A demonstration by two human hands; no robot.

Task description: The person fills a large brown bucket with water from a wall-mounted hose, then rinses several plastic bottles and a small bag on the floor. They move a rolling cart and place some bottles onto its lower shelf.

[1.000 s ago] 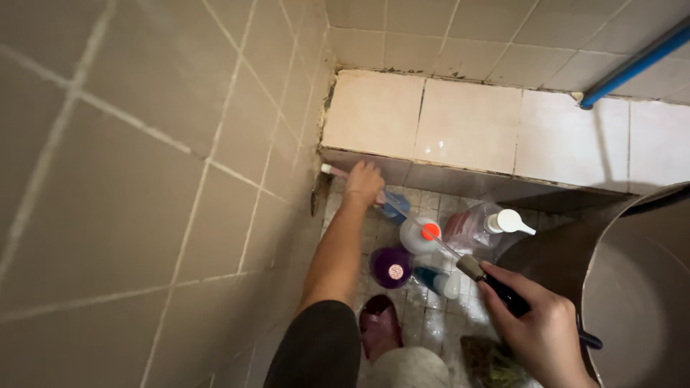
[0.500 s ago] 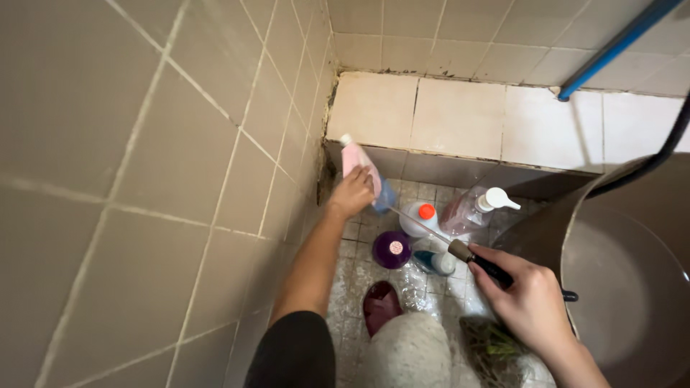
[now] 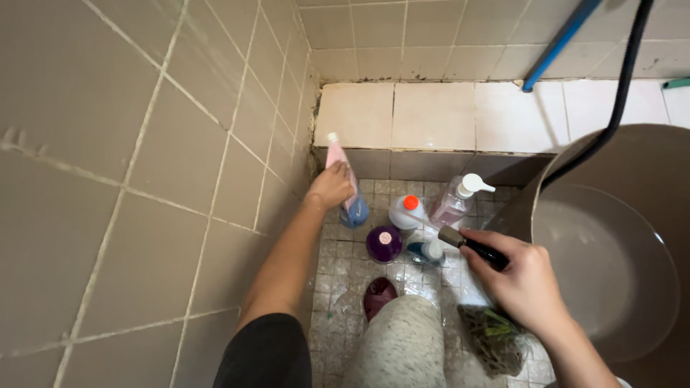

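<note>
My left hand (image 3: 329,188) grips a pink bottle with a white cap (image 3: 336,158), held upright near the corner of the tiled wall, just above a blue bottle (image 3: 355,212) on the floor. My right hand (image 3: 519,279) is closed on the black handle of a spray nozzle (image 3: 471,244), whose metal tip points left over the bottles. Below the nozzle stand a white bottle with an orange cap (image 3: 406,210), a purple-lidded jar (image 3: 384,243) and a clear pump bottle with pink liquid (image 3: 454,200).
A large brown basin (image 3: 611,266) fills the right side, with a black hose (image 3: 618,93) running up over it. A pale tiled ledge (image 3: 431,115) crosses the back, a blue pipe (image 3: 557,43) above it. A clear bag with greenery (image 3: 492,338) lies on the wet tile floor.
My left hand lifted the pink bottle from lying at the ledge's base to upright. The view shifted so the basin and hose show more; my right hand kept the nozzle.
</note>
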